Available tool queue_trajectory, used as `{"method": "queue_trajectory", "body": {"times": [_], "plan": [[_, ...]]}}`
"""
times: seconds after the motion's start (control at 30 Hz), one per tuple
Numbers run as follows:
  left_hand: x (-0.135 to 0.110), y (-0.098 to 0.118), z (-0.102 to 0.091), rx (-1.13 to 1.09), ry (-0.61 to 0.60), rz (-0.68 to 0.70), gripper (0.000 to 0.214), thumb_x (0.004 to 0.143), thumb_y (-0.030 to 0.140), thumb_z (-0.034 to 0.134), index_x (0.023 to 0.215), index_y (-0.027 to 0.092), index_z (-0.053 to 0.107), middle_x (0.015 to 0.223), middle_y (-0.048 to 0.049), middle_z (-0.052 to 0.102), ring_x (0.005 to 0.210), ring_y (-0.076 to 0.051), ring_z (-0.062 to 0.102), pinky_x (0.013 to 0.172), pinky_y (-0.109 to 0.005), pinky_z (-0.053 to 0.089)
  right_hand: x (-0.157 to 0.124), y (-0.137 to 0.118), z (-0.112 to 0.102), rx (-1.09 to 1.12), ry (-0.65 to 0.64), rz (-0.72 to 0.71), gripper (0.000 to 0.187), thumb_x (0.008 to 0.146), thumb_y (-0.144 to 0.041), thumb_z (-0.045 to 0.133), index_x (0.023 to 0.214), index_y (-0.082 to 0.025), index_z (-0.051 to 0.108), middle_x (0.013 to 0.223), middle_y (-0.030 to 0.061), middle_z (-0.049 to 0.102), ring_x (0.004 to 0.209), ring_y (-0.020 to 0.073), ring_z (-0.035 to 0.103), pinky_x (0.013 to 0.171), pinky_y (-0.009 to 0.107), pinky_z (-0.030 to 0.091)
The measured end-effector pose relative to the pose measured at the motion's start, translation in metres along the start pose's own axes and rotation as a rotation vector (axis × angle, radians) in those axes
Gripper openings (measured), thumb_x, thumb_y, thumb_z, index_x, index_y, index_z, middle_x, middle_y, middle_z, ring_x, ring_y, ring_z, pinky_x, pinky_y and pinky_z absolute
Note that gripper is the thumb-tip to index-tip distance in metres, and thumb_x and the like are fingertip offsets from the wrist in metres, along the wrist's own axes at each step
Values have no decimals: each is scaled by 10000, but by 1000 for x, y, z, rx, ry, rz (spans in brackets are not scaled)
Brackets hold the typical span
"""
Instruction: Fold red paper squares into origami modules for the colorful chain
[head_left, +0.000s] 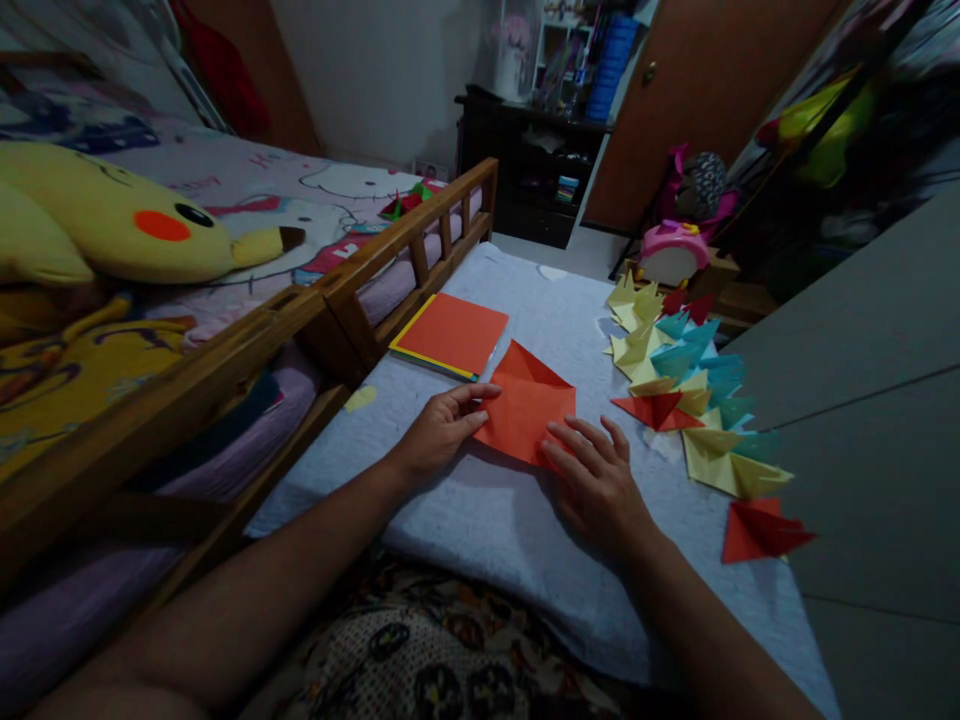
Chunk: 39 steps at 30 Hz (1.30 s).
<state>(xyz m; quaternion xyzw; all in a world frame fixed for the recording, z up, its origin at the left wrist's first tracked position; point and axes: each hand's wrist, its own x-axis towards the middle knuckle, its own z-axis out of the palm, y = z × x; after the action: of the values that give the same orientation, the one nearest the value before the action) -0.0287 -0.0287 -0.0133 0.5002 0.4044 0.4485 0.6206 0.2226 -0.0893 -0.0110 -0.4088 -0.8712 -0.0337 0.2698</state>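
Note:
A creased orange-red sheet of origami paper [525, 405] lies in front of me on the light-blue cloth surface [450, 520], one upper corner showing a darker folded part. My left hand [442, 425] pinches its left edge between thumb and fingers. Over its lower right edge rests my right hand [596, 465], fingers spread and touching the paper; its thumb is hidden. Just beyond, to the left, sits a stack of square coloured paper [450, 335], orange on top with yellow below.
Folded paper pieces in yellow [637, 350], teal [686, 350] and red [761, 530] line the right side. A wooden bed rail [405, 250] runs along the left, with a yellow plush toy [112, 215] on the bed behind it. A pale panel [870, 420] borders the right.

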Motion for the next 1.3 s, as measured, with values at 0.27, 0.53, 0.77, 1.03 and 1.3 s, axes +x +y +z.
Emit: {"method": "queue_trajectory", "body": {"times": [0.27,0.53,0.77,1.03,1.3], "plan": [[-2,1,-1,232,-40,109,330,854,219,622,1172,209,710,1229,-96,684,1125,-241,624,1007,-441,495,-3,1,-5,29,98,-129,340,894,-103,584,1171,-284,662,1307,70,693,1290,279,573,1116,586,381],[-16,14,-10,932,-154,483,466,810,84,531,1230,238,659,1435,-79,547,1320,-293,441,1144,-554,352,-1,2,3,128,-104,-61,268,911,-138,562,1134,-155,709,1195,143,730,1092,279,654,903,475,575],[-16,2,-11,1177,-222,617,174,902,218,664,1058,253,734,1408,-97,530,1269,-306,426,1070,-528,412,-5,2,4,153,-84,-25,283,927,-159,551,1159,-166,713,1202,131,735,1085,278,665,936,485,573],[-14,0,-12,1270,-103,695,133,951,227,619,893,243,738,1171,-76,655,1107,-270,502,960,-451,466,-2,0,-3,240,-40,-7,263,973,-189,508,1147,-190,705,1048,118,753,908,235,666,795,413,558],[-17,1,-14,1314,-134,587,125,943,205,608,880,224,715,1041,-68,666,1028,-259,513,924,-425,451,0,-2,-1,291,-112,99,231,990,-205,483,987,-186,713,881,90,709,763,199,606,674,333,505]]}}
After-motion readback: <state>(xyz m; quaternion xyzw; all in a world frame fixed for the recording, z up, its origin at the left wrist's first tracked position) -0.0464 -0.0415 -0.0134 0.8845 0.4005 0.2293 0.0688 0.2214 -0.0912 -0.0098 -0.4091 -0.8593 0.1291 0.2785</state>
